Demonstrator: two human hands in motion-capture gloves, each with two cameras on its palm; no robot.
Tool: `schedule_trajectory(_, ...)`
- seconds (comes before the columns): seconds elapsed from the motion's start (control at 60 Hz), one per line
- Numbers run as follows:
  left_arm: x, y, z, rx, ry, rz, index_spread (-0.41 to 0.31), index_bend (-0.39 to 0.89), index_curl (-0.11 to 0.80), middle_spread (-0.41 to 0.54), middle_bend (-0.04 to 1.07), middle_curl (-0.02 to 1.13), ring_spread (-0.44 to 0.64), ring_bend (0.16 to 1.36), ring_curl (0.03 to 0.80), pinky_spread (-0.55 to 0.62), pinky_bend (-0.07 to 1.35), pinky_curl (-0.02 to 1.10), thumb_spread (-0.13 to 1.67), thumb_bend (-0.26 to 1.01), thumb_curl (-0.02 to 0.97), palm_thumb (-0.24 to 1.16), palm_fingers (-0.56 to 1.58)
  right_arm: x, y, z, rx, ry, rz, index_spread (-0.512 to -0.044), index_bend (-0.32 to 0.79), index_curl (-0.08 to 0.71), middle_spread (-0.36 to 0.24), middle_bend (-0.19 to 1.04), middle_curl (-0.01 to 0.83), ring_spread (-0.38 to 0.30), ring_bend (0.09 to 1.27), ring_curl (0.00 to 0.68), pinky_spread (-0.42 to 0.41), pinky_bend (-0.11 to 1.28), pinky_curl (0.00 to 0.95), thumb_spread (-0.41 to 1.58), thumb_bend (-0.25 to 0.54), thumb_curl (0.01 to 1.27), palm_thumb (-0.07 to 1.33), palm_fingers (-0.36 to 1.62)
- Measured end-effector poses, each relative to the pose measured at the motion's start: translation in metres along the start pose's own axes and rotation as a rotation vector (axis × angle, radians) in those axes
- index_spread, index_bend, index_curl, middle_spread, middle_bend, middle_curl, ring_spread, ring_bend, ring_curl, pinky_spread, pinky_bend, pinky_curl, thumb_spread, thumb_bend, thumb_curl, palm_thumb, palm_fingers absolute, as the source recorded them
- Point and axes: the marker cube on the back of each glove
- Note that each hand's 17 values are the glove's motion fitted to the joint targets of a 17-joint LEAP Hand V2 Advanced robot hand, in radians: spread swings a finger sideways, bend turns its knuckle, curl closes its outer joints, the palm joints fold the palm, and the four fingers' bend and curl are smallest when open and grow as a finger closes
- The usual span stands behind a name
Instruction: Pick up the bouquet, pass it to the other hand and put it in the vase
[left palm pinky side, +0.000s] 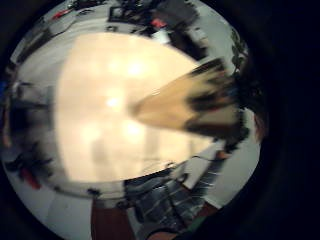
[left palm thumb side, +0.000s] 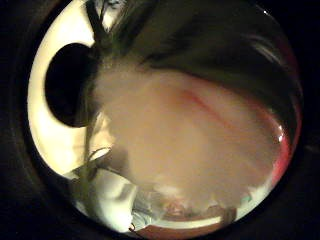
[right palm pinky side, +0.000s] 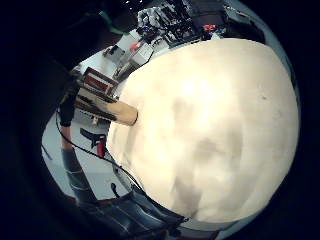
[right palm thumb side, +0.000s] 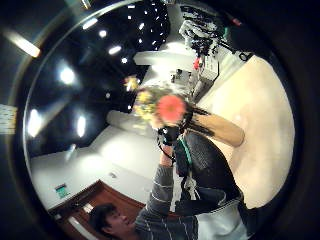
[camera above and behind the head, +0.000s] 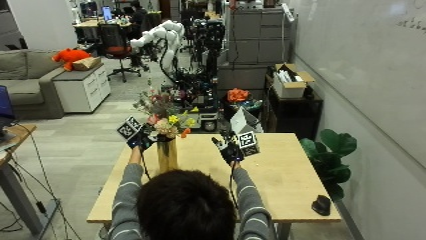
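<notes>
Here the left hand (camera above and behind the head: 140, 139) grips the bouquet (camera above and behind the head: 165, 114) over the vase (camera above and behind the head: 167, 155); right hand (camera above and behind the head: 231, 149) well apart, fingers relaxed, holding nothing.

Surface (camera above and behind the head: 279, 170): pale wood top, smooth, with a soft sheen. Vase (camera above and behind the head: 167, 155): tall, tan, wood-like body banded in black, matt. Bouquet (camera above and behind the head: 166, 117): mixed blooms of soft petal texture with dry, wispy sprigs; sleeves (camera above and behind the head: 247, 192): striped grey knit cloth.
</notes>
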Motion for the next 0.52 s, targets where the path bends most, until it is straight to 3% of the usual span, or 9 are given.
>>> schedule_trajectory(0.067,-0.019,0.015,0.005,0.020,0.058,-0.062,0.079,0.01,0.291,0.258,0.21,0.32,0.29,0.51,0.292,0.33,0.33,0.32,0.79,-0.04,0.348,0.24,-0.32,0.001,0.003,-0.005,0.009,0.032,0.029,-0.353,0.16,0.303,-0.100,0.17,0.341,-0.059,0.32,0.334,0.275,0.31,0.351,1.09,-0.023,0.37,0.60,0.52)
schedule_trajectory(0.133,-0.035,0.017,0.003,0.061,0.060,-0.037,0.116,0.01,0.238,0.338,0.17,0.29,0.36,0.49,0.274,0.40,0.31,0.31,0.78,-0.04,0.350,0.25,-0.31,0.000,0.005,-0.014,0.045,0.087,0.013,-0.353,0.16,0.306,-0.101,0.17,0.340,-0.054,0.31,0.334,0.275,0.31,0.352,1.09,-0.023,0.37,0.60,0.52)
schedule_trajectory(0.167,-0.045,0.008,0.000,0.121,0.033,-0.071,0.128,0.02,0.218,0.368,0.17,0.29,0.39,0.48,0.268,0.42,0.30,0.30,0.77,-0.04,0.351,0.25,-0.30,-0.005,0.012,-0.015,0.039,0.063,0.056,-0.353,0.16,0.307,-0.096,0.18,0.340,-0.053,0.31,0.334,0.275,0.30,0.351,1.09,-0.023,0.37,0.60,0.52)
schedule_trajectory(0.233,-0.051,0.023,-0.009,0.145,0.043,-0.146,0.148,0.04,0.184,0.406,0.16,0.27,0.44,0.46,0.259,0.46,0.29,0.30,0.77,-0.04,0.351,0.25,-0.28,-0.010,0.016,-0.023,0.055,0.123,0.017,-0.353,0.16,0.308,-0.094,0.17,0.339,-0.052,0.31,0.335,0.276,0.30,0.351,1.09,-0.023,0.37,0.60,0.52)
schedule_trajectory(0.3,-0.038,0.050,-0.019,0.100,0.112,0.021,0.156,0.05,0.158,0.430,0.16,0.26,0.46,0.45,0.252,0.48,0.27,0.29,0.76,-0.04,0.351,0.25,-0.27,-0.015,0.015,-0.030,0.071,0.159,-0.038,-0.351,0.16,0.311,-0.097,0.17,0.337,-0.051,0.30,0.333,0.276,0.29,0.351,1.09,-0.023,0.37,0.60,0.53)
schedule_trajectory(0.384,-0.027,0.070,-0.028,-0.012,0.203,0.119,0.161,0.06,0.133,0.448,0.16,0.25,0.49,0.44,0.248,0.49,0.25,0.29,0.75,-0.04,0.351,0.25,-0.25,-0.030,0.024,-0.031,0.047,0.073,0.046,-0.352,0.16,0.314,-0.099,0.18,0.335,-0.051,0.30,0.333,0.276,0.28,0.350,1.09,-0.021,0.37,0.61,0.54)
schedule_trajectory(0.45,-0.025,0.080,-0.037,-0.073,0.233,0.141,0.161,0.07,0.120,0.447,0.16,0.24,0.49,0.43,0.246,0.50,0.24,0.29,0.75,-0.04,0.349,0.25,-0.22,-0.032,0.022,-0.034,0.049,0.057,0.019,-0.350,0.16,0.317,-0.101,0.17,0.333,-0.051,0.29,0.334,0.276,0.28,0.350,1.09,-0.022,0.37,0.61,0.54)
schedule_trajectory(0.517,-0.036,0.071,-0.046,0.047,0.141,0.074,0.161,0.07,0.109,0.448,0.17,0.24,0.50,0.43,0.244,0.50,0.24,0.29,0.75,-0.04,0.349,0.24,-0.22,-0.008,0.007,-0.033,0.042,0.030,0.080,-0.351,0.16,0.319,-0.094,0.18,0.336,-0.051,0.28,0.334,0.277,0.27,0.350,1.09,-0.023,0.37,0.61,0.54)
